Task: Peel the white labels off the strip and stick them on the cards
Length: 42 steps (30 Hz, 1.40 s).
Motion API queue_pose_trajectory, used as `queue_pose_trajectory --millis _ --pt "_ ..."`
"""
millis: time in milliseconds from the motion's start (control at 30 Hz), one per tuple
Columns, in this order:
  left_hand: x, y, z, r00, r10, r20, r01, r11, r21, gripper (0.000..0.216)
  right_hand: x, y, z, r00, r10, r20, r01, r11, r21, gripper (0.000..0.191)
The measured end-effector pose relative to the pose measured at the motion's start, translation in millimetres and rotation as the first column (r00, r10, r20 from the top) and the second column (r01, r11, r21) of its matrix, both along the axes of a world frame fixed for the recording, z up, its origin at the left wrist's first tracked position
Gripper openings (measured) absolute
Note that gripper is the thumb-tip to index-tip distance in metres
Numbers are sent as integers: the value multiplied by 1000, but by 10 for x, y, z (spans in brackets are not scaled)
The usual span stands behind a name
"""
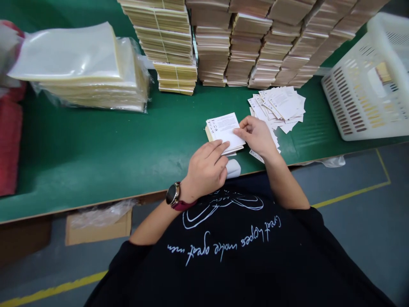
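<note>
- The left hand (206, 168), with a wristwatch (173, 194) on it, lay at the near edge of the counter (96, 149). Its grip was loose and not closed on anything, and its fingertips pressed flat on the near corner of the top leaflet (225, 125).
- The right hand (257, 135) sat just beside it. Its grip was nearly closed, with thumb and forefinger pinching the right edge of that same leaflet.
- The top leaflet lay on a small stack of leaflets (208, 133) on the green counter, between the two hands and close to the person's body.
- A small white object (234, 169) rested on the counter, touching the left hand's knuckles. What it was could not be told.
- A loose heap of leaflets (283, 106) was spread just beyond the right hand.
- A white basket (367, 89) stood at the far right of the counter, well apart from the hands.
- Tall bundled card stacks (243, 47) lined the back of the counter.
- A pile of clear bags (79, 68) lay to the far left.
- A cardboard box (99, 230) sat on the floor under the counter's edge.
</note>
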<state>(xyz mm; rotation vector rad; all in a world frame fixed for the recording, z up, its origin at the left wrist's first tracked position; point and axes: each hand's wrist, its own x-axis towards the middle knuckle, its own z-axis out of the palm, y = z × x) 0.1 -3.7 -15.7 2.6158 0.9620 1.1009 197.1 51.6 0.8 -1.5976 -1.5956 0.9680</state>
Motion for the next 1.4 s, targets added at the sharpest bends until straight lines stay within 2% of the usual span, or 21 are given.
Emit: queue_pose_trajectory --millis 133,267,367,433,500,567,633,733,767,833,900,967,1000,1133,1200,1267,1333,1400 --pt "2 5 -3 1000 -12 -27 13 999 38 11 3 -8 10 1000 -9 13 9 999 -34 32" --pt "8 7 14 997 6 -75 -2 998 58 8 -33 -16 63 1000 -7 -6 7 1000 -19 31" --pt "10 7 18 997 10 -82 -6 998 58 7 -72 -60 126 977 -2 212 -10 998 59 26" --pt "10 6 11 997 7 -71 -3 998 56 7 -91 -98 153 905 -37 423 -29 988 149 24" --pt "7 5 3 998 3 -61 0 999 52 7 -73 -132 163 828 -98 551 -42 971 237 25" --pt "0 3 0 999 2 -40 0 999 50 7 8 -163 176 813 -150 562 -25 956 291 26" --pt "-12 1 9 1000 14 20 -15 999 36 6 149 -208 211 807 -180 562 11 957 291 29" --pt "-33 3 37 987 56 152 -50 998 -43 12 365 -348 307 739 -264 620 86 950 302 18" --pt "-38 6 46 979 67 192 -54 996 -73 15 404 -418 338 739 -290 608 100 940 327 19" --pt "-42 15 57 963 76 257 -50 993 -106 19 399 -581 376 836 -243 491 64 933 353 37" --pt "-36 24 57 950 76 302 -45 993 -106 20 289 -742 366 958 -29 285 -67 944 323 46" --pt "-23 25 47 951 70 302 -42 994 -99 21 131 -863 315 985 159 73 -173 943 285 41" --pt "-16 20 42 956 71 283 -46 994 -95 21 57 -901 283 983 184 -19 -173 947 272 34" --pt "2 -48 47 968 167 185 -163 986 -36 7 -83 -933 195 966 103 -237 -54 978 202 10" --pt "4 -90 69 967 195 163 -207 976 60 22 -79 -917 190 960 104 -259 -58 982 179 9" --pt "3 -112 98 979 152 135 -170 975 140 29 -69 -901 198 962 127 -240 -82 978 190 8" --pt "3 -103 123 991 83 108 -99 984 146 22 -68 -890 208 977 152 -151 -109 959 261 4" --pt "3 -70 137 993 54 104 -64 993 99 15 -65 -883 220 989 144 22 -140 902 408 6"
